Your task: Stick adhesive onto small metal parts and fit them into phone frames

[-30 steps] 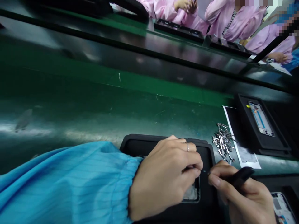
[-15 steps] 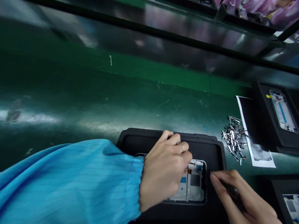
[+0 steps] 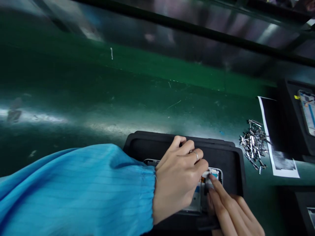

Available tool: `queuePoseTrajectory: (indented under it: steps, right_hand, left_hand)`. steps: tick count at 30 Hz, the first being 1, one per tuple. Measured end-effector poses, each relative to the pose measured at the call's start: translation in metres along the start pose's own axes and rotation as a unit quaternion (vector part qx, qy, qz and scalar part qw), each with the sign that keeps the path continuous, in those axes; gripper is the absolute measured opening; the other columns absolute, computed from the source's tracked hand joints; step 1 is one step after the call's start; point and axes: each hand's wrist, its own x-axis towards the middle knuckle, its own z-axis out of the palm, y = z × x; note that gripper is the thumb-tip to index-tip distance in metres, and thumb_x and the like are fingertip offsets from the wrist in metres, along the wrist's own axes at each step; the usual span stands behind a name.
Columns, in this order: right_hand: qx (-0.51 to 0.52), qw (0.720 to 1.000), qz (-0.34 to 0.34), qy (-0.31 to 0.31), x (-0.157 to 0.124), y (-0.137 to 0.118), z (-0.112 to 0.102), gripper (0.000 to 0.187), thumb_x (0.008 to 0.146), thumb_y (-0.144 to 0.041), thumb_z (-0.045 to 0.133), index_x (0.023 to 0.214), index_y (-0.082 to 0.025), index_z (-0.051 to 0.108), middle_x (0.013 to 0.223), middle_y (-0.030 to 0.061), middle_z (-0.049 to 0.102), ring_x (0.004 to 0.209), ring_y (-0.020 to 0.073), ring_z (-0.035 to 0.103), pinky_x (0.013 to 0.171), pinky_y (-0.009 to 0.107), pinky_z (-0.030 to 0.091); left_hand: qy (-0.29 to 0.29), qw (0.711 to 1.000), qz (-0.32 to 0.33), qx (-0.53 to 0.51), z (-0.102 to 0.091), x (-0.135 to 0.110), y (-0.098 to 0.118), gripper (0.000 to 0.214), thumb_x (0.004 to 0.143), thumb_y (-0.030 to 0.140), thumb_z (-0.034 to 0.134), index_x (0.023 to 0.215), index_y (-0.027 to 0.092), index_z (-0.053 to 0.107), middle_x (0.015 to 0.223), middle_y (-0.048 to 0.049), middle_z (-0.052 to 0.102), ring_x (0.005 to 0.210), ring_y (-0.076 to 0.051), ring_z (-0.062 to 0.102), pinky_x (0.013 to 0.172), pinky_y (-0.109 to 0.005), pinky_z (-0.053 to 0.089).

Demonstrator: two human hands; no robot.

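Note:
A black tray (image 3: 228,157) lies on the green belt (image 3: 123,98) in front of me, with a phone frame (image 3: 218,175) in its recess. My left hand (image 3: 179,178), in a blue sleeve and wearing a ring, rests curled on the frame and holds it down, covering most of it. My right hand (image 3: 228,209) comes in from the lower right. Its fingers are stretched out, with the tips pressing on the frame's right end. No tool shows in the right hand.
A pile of several small metal parts (image 3: 254,144) lies right of the tray beside a printed paper slip (image 3: 280,157). Another black tray (image 3: 290,114) with a phone frame (image 3: 308,111) sits at the far right. A third tray (image 3: 302,209) is at the lower right.
The camera has tilted down, so the people in pink across the line have left view. My right hand moved left onto the phone frame, and the black tool it held no longer shows.

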Motion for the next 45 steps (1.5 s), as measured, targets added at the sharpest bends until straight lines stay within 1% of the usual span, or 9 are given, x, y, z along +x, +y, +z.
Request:
queuePoseTrajectory:
  steps: [3, 8, 17, 23, 27, 30, 38, 42, 45]
  right_hand:
    - [-0.018, 1.0, -0.022, -0.014, -0.0002, -0.0006, 0.0007, 0.038, 0.084, -0.005, 0.026, 0.079, -0.009, 0.064, 0.095, 0.0145, 0.064, 0.058, 0.0102, 0.06, 0.061, 0.024, 0.043]
    - [-0.025, 0.999, -0.028, -0.015, 0.0007, -0.0007, 0.0021, 0.034, 0.085, -0.005, 0.03, 0.079, -0.009, 0.063, 0.095, 0.0143, 0.064, 0.053, 0.0088, 0.058, 0.061, 0.024, 0.042]
    - [-0.029, 0.999, -0.041, -0.017, 0.0007, 0.0, 0.0039, 0.032, 0.084, -0.006, 0.031, 0.08, -0.008, 0.062, 0.094, 0.0154, 0.064, 0.053, 0.0094, 0.058, 0.061, 0.025, 0.043]
    - [-0.033, 0.998, -0.048, -0.032, 0.0016, 0.0002, 0.0027, 0.031, 0.084, -0.005, 0.031, 0.082, -0.007, 0.062, 0.095, 0.015, 0.064, 0.06, 0.0105, 0.06, 0.062, 0.025, 0.044]
    - [-0.041, 0.998, -0.057, -0.001, 0.0013, 0.0013, 0.0065, 0.028, 0.082, -0.005, 0.033, 0.082, -0.008, 0.061, 0.093, 0.0153, 0.064, 0.063, 0.0114, 0.061, 0.062, 0.023, 0.044]
    - [-0.04, 0.997, -0.066, 0.005, 0.0004, 0.0025, 0.0078, 0.029, 0.082, -0.005, 0.032, 0.083, -0.008, 0.061, 0.092, 0.0144, 0.065, 0.065, 0.0113, 0.062, 0.062, 0.022, 0.044]
    - [-0.009, 0.999, -0.039, -0.017, -0.0011, 0.002, 0.0028, 0.033, 0.083, -0.005, 0.026, 0.085, -0.007, 0.058, 0.089, 0.0151, 0.065, 0.07, 0.0146, 0.063, 0.066, 0.025, 0.046]
    - [-0.02, 0.999, -0.035, -0.022, -0.0004, 0.0011, 0.0035, 0.032, 0.083, -0.005, 0.026, 0.085, -0.008, 0.057, 0.09, 0.0158, 0.065, 0.069, 0.0146, 0.063, 0.066, 0.025, 0.046]
    - [-0.019, 0.999, -0.026, -0.019, 0.0008, 0.0007, 0.0039, 0.031, 0.082, -0.005, 0.027, 0.088, -0.009, 0.058, 0.09, 0.0144, 0.065, 0.069, 0.0134, 0.063, 0.066, 0.024, 0.046]
  left_hand:
    - [0.007, 1.0, -0.004, -0.011, 0.0018, -0.0024, 0.0004, 0.024, 0.082, 0.007, 0.038, 0.059, 0.013, 0.044, 0.065, -0.0009, 0.046, 0.067, -0.014, 0.037, 0.075, -0.036, 0.031]
    - [0.02, 0.999, -0.011, -0.023, 0.0036, -0.004, 0.0005, 0.026, 0.083, 0.008, 0.035, 0.059, 0.013, 0.043, 0.065, -0.0002, 0.046, 0.066, -0.014, 0.036, 0.077, -0.037, 0.031]
    - [0.032, 0.999, -0.002, -0.029, 0.006, -0.0063, -0.0003, 0.024, 0.081, 0.006, 0.037, 0.059, 0.013, 0.042, 0.063, 0.0, 0.045, 0.064, -0.013, 0.035, 0.073, -0.037, 0.032]
    - [0.031, 0.999, -0.001, -0.029, 0.0063, -0.0076, -0.0001, 0.022, 0.08, 0.005, 0.038, 0.059, 0.013, 0.042, 0.063, 0.0001, 0.044, 0.064, -0.013, 0.035, 0.073, -0.037, 0.032]
    - [0.028, 0.999, 0.0, -0.016, 0.0062, -0.0057, -0.0001, 0.022, 0.079, 0.005, 0.038, 0.059, 0.013, 0.042, 0.064, 0.0, 0.044, 0.064, -0.013, 0.035, 0.073, -0.036, 0.032]
    - [0.034, 0.999, 0.004, -0.01, 0.0066, -0.0043, -0.0009, 0.022, 0.079, 0.005, 0.038, 0.059, 0.014, 0.042, 0.064, -0.0001, 0.044, 0.064, -0.013, 0.035, 0.074, -0.036, 0.032]
    - [0.03, 0.999, -0.005, -0.013, 0.0054, -0.0048, 0.0012, 0.022, 0.077, 0.004, 0.037, 0.058, 0.014, 0.042, 0.064, -0.0004, 0.045, 0.064, -0.014, 0.035, 0.075, -0.035, 0.032]
    - [0.031, 0.999, -0.005, -0.007, 0.0051, -0.0045, 0.0012, 0.022, 0.077, 0.004, 0.038, 0.058, 0.014, 0.043, 0.063, -0.0003, 0.045, 0.064, -0.014, 0.036, 0.075, -0.035, 0.032]
    - [0.029, 0.999, -0.002, 0.014, 0.0037, -0.0026, 0.0005, 0.022, 0.079, 0.005, 0.039, 0.059, 0.014, 0.046, 0.064, -0.0005, 0.046, 0.064, -0.014, 0.036, 0.075, -0.034, 0.032]
